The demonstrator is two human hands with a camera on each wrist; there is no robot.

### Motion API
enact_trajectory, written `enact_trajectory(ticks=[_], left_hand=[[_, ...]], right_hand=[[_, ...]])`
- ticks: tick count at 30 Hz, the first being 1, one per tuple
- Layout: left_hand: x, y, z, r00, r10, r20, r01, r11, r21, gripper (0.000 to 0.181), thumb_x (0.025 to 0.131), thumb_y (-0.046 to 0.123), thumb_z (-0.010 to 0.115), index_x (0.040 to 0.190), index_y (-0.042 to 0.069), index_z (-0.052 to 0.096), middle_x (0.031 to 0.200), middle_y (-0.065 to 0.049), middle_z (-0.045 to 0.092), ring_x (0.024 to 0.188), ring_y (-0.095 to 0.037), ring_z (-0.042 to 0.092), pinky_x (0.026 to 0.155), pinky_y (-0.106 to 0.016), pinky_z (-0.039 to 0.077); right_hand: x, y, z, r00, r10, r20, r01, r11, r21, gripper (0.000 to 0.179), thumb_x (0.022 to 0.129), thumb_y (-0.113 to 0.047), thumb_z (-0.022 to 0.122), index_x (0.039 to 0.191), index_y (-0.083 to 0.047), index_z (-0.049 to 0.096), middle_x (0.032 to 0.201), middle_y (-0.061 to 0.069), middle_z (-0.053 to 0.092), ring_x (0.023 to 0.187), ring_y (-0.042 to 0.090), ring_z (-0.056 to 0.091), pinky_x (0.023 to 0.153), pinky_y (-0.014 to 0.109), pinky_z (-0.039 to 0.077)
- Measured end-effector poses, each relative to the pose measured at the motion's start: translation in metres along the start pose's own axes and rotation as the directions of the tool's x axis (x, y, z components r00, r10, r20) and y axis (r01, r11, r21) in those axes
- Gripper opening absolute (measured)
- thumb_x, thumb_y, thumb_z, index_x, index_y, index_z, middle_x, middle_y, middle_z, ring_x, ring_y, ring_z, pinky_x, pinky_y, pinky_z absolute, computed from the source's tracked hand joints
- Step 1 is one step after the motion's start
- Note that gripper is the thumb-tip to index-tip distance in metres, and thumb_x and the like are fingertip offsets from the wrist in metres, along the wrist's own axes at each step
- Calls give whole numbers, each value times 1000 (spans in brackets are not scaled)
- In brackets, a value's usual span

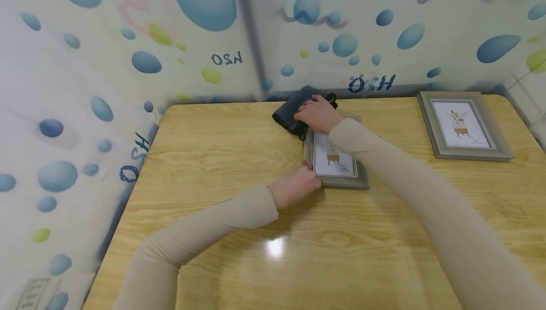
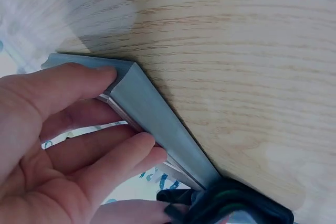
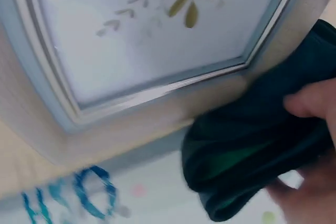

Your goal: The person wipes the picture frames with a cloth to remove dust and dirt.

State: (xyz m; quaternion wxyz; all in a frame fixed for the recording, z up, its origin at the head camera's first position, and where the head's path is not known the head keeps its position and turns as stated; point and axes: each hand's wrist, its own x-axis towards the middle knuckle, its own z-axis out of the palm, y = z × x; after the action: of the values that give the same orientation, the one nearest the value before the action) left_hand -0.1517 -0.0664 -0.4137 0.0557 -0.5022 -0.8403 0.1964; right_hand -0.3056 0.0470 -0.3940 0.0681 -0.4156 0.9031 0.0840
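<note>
A picture frame (image 1: pixel 362 179) with a grey-beige border and a plant-pot print lies face up on the table. My left hand (image 1: pixel 296 184) grips it by the lower left corner; in the left wrist view, the left hand's fingers (image 2: pixel 105 72) lie on its border (image 2: pixel 157 111). At the upper left corner, my right hand (image 1: pixel 319 114) holds a bunched dark cloth (image 1: pixel 292 111), navy with some green showing. The right wrist view has this cloth (image 3: pixel 252 124) folded between thumb and fingers, overlapping the frame's border (image 3: pixel 136 111).
A second, similar picture frame (image 1: pixel 465 151) lies at the back right of the wooden table (image 1: pixel 213 158). Behind the table's far edge rises a wall (image 1: pixel 264 30) with blue and green dots and lettering, and it continues along the left side.
</note>
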Motion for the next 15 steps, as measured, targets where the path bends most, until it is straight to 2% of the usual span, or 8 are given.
enact_trajectory(ticks=[5,9,11,15], left_hand=[[2,3,-1,1000,-22,3,22,1000,-20,26,88,-5,59,90,15,76,85,2,71,81,-17,68,84,-37,53],[0,3,-1,999,-54,6,54,997,-55,25,86,-6,60,90,13,76,87,0,72,81,-17,69,86,-38,52],[-1,1,-2,997,-82,12,83,993,-81,24,84,-6,62,87,13,75,85,0,72,78,-17,69,81,-36,54],[-7,-8,2,992,-116,44,121,986,-115,20,83,-3,65,86,13,75,82,0,70,76,-17,65,72,-31,54]], right_hand=[[-20,14,0,986,67,-155,-52,994,96,37,93,-1,61,129,-10,60,129,12,59,119,32,53,103,48,36],[-46,27,-10,951,121,-285,-60,975,214,34,91,-2,63,125,-8,61,125,14,60,113,35,56,97,51,41],[-62,35,-14,930,145,-339,-52,962,267,32,91,0,61,123,-6,62,122,15,62,106,38,59,92,52,44],[-98,51,-23,913,212,-350,-76,928,364,33,91,4,54,122,-3,60,122,19,61,104,41,58,88,55,45]])
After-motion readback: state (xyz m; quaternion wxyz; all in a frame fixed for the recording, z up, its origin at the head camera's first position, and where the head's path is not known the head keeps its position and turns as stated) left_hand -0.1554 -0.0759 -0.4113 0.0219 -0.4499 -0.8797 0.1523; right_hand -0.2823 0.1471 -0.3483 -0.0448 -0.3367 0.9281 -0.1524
